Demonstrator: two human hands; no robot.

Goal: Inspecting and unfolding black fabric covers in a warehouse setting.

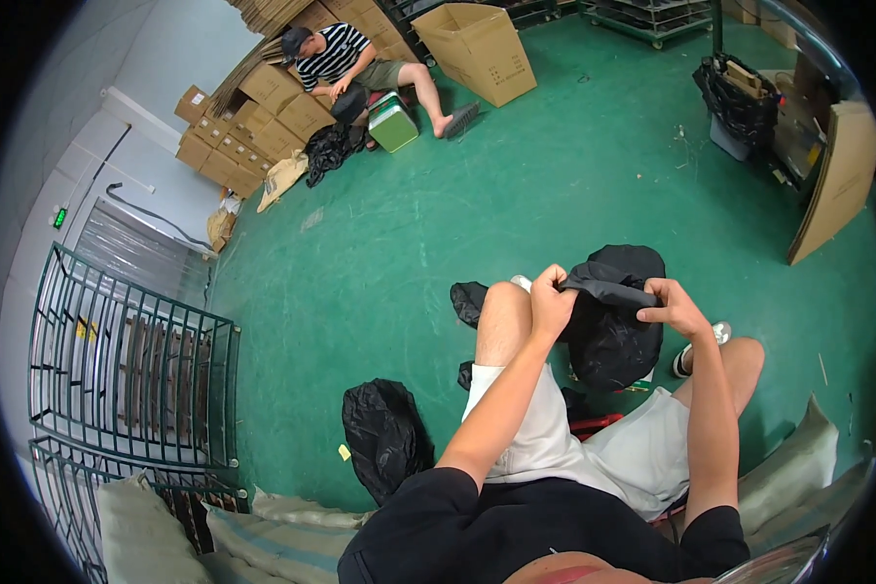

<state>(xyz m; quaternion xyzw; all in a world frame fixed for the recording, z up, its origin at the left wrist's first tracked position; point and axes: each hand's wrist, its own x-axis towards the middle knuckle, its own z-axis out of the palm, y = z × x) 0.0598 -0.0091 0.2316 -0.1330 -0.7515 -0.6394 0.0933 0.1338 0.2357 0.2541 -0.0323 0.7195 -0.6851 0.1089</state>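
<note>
Black plastic bag (608,321) above our knees | left hand (552,304) and right hand (674,310) both pinch its top edge (held apart) | risk: thin film may tear if we pull unevenly

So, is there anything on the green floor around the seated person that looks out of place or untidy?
Somewhat. Both hands, left hand and right hand, pinch the bulging black plastic bag, while a crumpled black plastic bag and a small black plastic scrap lie loose on the green floor.
</note>
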